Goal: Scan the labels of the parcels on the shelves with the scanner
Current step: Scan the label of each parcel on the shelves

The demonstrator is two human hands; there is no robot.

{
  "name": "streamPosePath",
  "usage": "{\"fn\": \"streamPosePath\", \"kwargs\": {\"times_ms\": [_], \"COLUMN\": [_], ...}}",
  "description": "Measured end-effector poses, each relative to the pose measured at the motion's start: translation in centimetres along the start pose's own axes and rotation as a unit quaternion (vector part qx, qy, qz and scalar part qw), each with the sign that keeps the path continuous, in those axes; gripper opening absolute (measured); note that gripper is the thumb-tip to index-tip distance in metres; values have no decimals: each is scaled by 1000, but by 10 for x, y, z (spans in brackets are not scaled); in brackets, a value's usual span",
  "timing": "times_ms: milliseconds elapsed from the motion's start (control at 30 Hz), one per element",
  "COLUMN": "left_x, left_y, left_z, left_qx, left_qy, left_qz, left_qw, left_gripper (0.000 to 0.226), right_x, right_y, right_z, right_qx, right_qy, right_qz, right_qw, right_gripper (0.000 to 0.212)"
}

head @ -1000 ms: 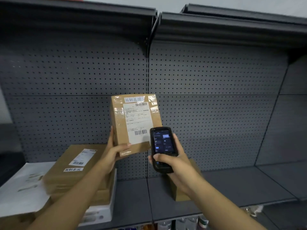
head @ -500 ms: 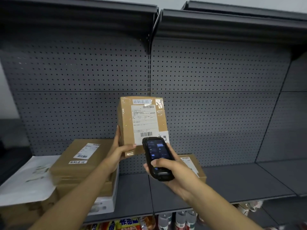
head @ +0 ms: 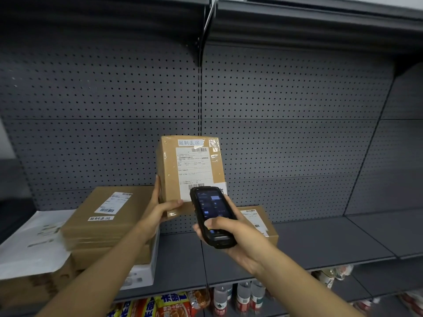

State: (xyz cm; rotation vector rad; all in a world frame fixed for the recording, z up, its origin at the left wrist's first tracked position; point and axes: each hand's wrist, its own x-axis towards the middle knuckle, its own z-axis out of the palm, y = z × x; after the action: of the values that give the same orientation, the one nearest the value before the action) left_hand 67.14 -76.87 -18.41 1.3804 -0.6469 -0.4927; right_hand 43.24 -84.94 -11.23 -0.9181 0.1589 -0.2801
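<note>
Brown cardboard parcel (head: 190,172) is standing upright above the shelf (head: 320,239), the left hand (head: 160,209) gripping its lower left corner. The scanner (head: 212,216), clasped in the right hand (head: 231,234), is covering the label (head: 193,170)'s lower barcode; small print is illegible.

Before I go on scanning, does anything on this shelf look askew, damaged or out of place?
Nothing looks damaged or spilled. The one untidy spot is the stack of parcels at left: its boxes sit skewed over one another, and a white mailer overhangs the box beneath. The held parcel looks intact, and the scanner overlaps its lower barcode.
</note>
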Motion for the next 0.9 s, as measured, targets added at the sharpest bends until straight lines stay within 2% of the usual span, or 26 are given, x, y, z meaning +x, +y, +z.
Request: {"fn": "streamPosePath", "kwargs": {"times_ms": [567,900], "left_x": [15,32], "left_y": [-22,-29], "left_z": [-9,-9], "left_qx": [5,4], "left_qy": [-3,-17], "left_qz": [-18,-32], "left_qw": [1000,999], "left_gripper": [113,118], "right_x": [13,24], "right_y": [9,14], "right_z": [-9,-12], "right_qx": [3,7], "right_qy": [25,44], "right_qz": [28,33], "right_qw": [999,998], "right_gripper": [55,53]}}
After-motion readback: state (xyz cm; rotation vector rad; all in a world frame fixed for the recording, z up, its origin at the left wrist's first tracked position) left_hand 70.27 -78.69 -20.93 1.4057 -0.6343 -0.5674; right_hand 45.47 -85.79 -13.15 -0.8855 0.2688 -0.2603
